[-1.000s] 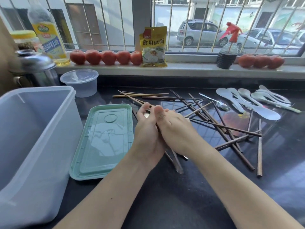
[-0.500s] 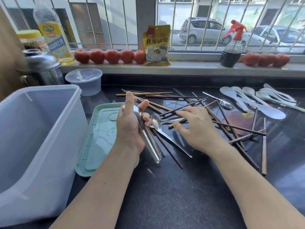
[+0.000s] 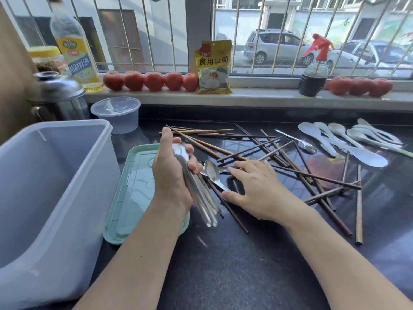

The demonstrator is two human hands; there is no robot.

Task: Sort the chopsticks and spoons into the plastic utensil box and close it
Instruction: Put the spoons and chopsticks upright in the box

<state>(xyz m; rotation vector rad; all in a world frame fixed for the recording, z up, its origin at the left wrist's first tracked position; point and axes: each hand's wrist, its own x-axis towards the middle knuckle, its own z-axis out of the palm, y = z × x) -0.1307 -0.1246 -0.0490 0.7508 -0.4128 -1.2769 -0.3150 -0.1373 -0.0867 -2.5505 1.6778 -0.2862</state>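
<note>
The left hand (image 3: 173, 175) grips a bundle of metal spoons (image 3: 196, 191) with bowls up by the fingers and handles slanting down over the edge of the green lid (image 3: 131, 193), probably so they stay stacked as one batch to drop together into the plastic box (image 3: 49, 186), which stands open at the left, well within reach. The right hand (image 3: 257, 186) lies low on the table (image 3: 245, 265) with fingers fairly straight, touching the handle of another metal spoon (image 3: 212, 173) just beside the bundle, seemingly to add it. Dark chopsticks (image 3: 279, 157) lie scattered and crossed behind and to the right, and white spoons (image 3: 348, 139) sit grouped at the far right, all not yet boxed; the lid lies flat beside the box, kept off until filling is done
</note>
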